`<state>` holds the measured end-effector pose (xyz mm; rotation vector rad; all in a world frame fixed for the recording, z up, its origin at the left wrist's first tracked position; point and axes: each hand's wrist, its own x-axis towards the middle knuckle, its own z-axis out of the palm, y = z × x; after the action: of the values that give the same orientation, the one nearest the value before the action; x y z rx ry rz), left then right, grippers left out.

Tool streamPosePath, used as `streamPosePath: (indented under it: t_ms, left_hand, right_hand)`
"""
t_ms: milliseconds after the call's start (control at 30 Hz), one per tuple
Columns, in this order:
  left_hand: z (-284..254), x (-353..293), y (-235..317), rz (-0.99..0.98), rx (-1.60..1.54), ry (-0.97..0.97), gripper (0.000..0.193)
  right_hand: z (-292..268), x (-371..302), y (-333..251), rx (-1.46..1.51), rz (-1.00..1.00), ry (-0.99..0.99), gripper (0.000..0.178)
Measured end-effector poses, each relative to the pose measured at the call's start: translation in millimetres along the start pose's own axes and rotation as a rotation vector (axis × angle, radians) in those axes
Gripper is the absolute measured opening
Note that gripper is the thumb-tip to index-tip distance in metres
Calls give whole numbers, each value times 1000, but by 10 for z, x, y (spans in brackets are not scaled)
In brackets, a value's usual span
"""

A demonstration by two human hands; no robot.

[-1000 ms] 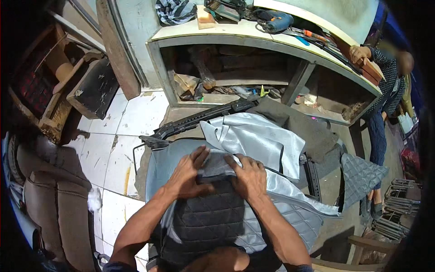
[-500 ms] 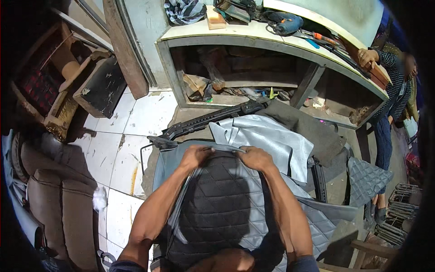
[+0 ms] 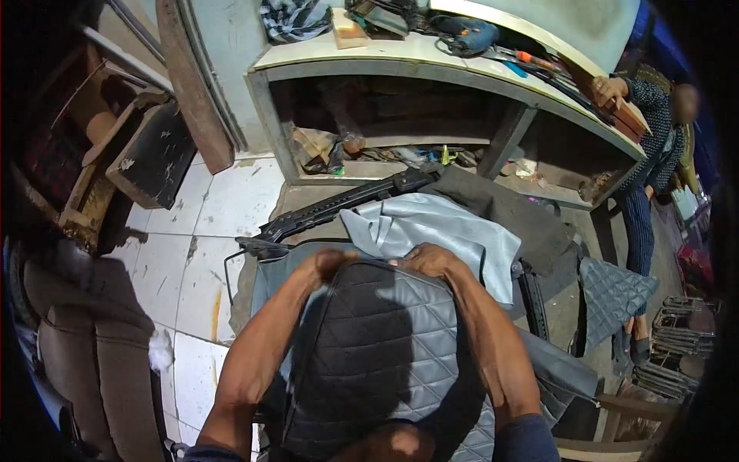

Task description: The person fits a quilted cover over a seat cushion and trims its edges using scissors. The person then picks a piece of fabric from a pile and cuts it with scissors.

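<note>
A grey diamond-quilted seat cover (image 3: 377, 346) stands in front of me, half in dark shadow, with piping along its rounded edge. At the top left corner of the cover, my left hand (image 3: 332, 264) has its fingers curled over the far side. My right hand (image 3: 428, 260) grips the top edge a little to the right, its thumb near the seam. The fingertips of both hands are partly hidden behind the cover. Beyond them lies a loose sheet of shiny silver-grey material (image 3: 431, 231). Grey fabric (image 3: 277, 281) shows beside my left wrist.
A black metal seat rail (image 3: 346, 204) lies beyond the sheet, another (image 3: 533, 302) to the right. A workbench (image 3: 385, 58) holds tools at the back. Brown seat cushions (image 3: 85, 369) stand at left. A person (image 3: 654, 131) is at far right, near metal frames (image 3: 681, 339).
The cover's top edge has turned upward and away, so its rounded, piped end now shows between my hands. Both hands keep their grip. The whole view has shifted slightly.
</note>
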<state>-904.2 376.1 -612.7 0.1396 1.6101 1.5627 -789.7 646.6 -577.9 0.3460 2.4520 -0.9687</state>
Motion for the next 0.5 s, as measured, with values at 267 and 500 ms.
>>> streamPosePath:
  t_ms: [267,500]
  left_hand:
    - [759,-269,236,269,775,163,56]
    - [637,-371,423,29,579,101,64]
  right_hand:
    - [-53,-606,55,-157,71,290,61]
    - [-159,-2418,503,-420,131,421,66]
